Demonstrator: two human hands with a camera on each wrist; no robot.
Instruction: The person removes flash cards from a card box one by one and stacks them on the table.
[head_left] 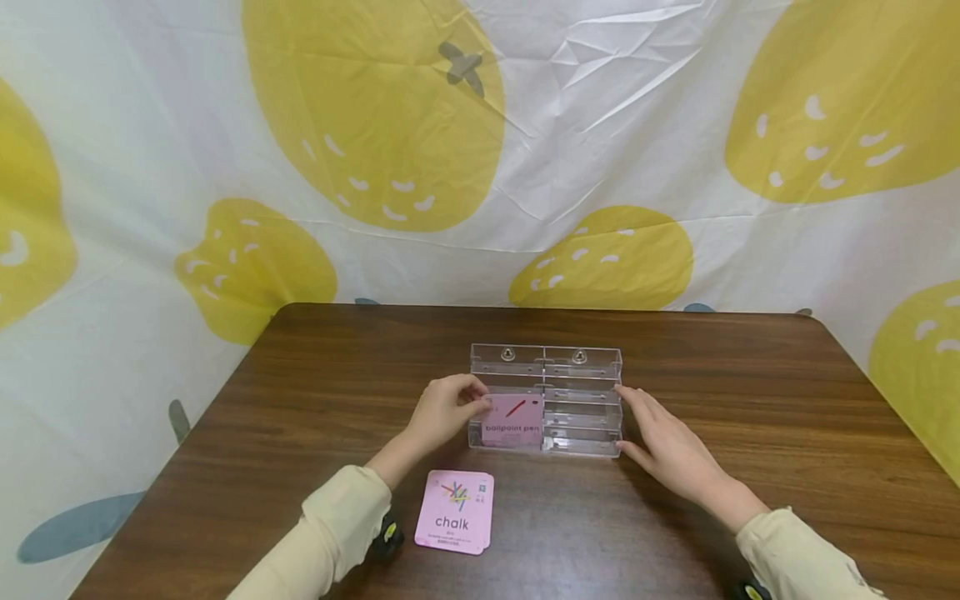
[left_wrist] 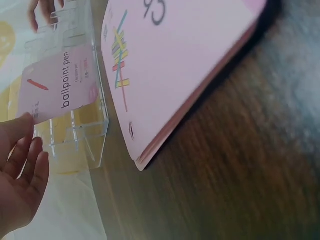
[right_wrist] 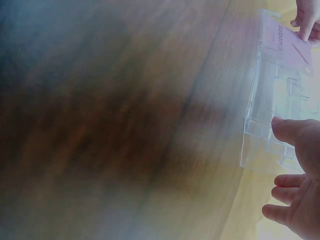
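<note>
A clear plastic rack [head_left: 582, 433] with two columns of stepped slots lies on the table. In its front left slot stands a pink card [head_left: 513, 421] printed "ballpoint pen" under a red pen picture. My left hand [head_left: 444, 410] pinches that card's upper left corner between thumb and fingers, as the left wrist view also shows. My right hand [head_left: 670, 443] touches the rack's right side with thumb and extended fingers, holding nothing else. Nearer the front lies a small stack of pink cards [head_left: 454, 512], the top one printed "chalk" with coloured sticks.
The dark brown wooden table [head_left: 360, 350] has rounded far corners. Behind and beside it hangs a white curtain [head_left: 420, 275] with large yellow fruit prints. The card stack sits just right of my left sleeve [head_left: 345, 504].
</note>
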